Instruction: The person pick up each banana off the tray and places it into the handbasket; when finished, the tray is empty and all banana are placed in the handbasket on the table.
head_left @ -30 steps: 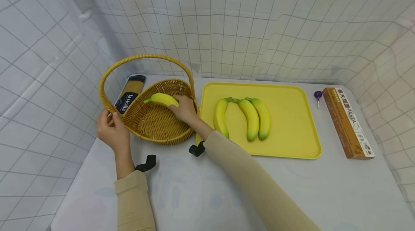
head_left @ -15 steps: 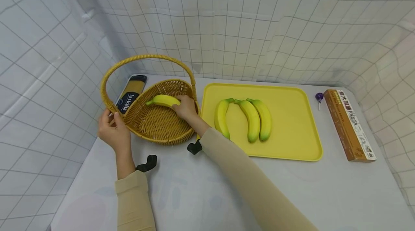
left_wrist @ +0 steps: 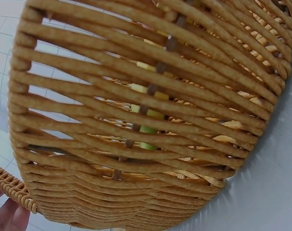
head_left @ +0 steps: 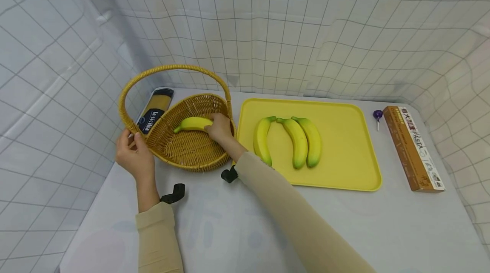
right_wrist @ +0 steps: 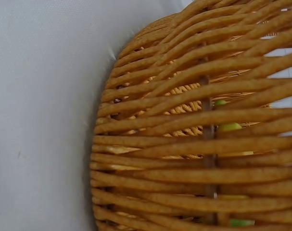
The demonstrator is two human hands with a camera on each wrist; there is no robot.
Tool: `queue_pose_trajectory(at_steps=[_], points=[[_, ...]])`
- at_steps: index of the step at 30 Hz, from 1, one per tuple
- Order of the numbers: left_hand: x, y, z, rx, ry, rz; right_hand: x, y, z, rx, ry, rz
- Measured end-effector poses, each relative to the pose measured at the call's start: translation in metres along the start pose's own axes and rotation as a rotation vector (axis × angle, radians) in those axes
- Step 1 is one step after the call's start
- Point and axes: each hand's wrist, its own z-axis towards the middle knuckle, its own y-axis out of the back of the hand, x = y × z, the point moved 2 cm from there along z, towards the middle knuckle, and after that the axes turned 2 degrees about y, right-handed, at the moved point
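Observation:
A wicker basket with a tall arched handle stands on the left of the table. At the lower left end of that handle, my left hand pinches it between thumb and fingers. My right hand reaches over the right rim and grips one end of a banana low inside the basket, the stem end pointing left. Both wrist views look through the weave of the basket wall, where bits of yellow and green show. To the right, a yellow tray bears a banana and a close pair of bananas.
Behind the basket's left side lies a black-and-yellow pasta packet marked "la sicilia". A purple lollipop and a brown-and-white pasta box lie right of the tray. White grid-patterned curtains close off the back and sides.
My right hand has lowered the banana deeper into the basket, shifting it slightly right in the head view. The left hand keeps its hold on the handle.

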Motion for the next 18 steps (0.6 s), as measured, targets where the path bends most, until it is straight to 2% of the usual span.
queue_pose_trajectory(at_steps=[12,18], points=[[-0.0013,0.0006,-0.0002,0.002,0.001,-0.008,-0.0012,0.0018,-0.0030,-0.010,-0.007,0.046],[-0.0024,0.0005,-0.0002,0.001,0.001,0.011,-0.0001,0.0030,-0.0053,-0.019,0.037,0.064]])
